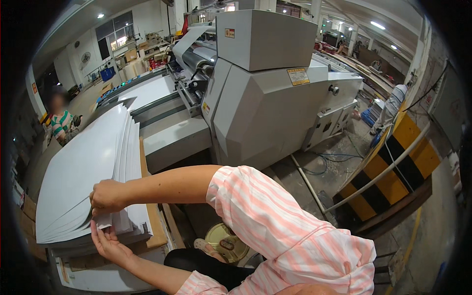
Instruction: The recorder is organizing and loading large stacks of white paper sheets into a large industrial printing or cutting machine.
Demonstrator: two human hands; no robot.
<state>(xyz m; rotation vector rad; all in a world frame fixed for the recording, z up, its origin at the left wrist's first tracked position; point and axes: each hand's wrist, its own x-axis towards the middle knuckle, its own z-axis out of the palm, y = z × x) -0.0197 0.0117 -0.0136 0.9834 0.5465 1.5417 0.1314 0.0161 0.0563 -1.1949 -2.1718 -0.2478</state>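
Observation:
A tall stack of large white sheets (81,162) stands at the left, its near edges fanned and uneven. My right hand (109,196) reaches across from the right, fingers closed on some of the sheets at the near edge. Just below it my left hand (110,246) is palm up, thumb and fingers apart and stretched toward the lifted paper edges, touching them. A bent white corner of paper shows between the two hands. The right hand's fingertips are partly hidden behind its knuckles.
A big grey machine (270,108) with a roller (199,58) stands beyond the stack. Cardboard (156,223) lies beneath the sheets. By my foot is a yellowish round stool or lid (227,243). A black-and-yellow striped barrier (388,167) stands right. Another person (61,120) is at far left.

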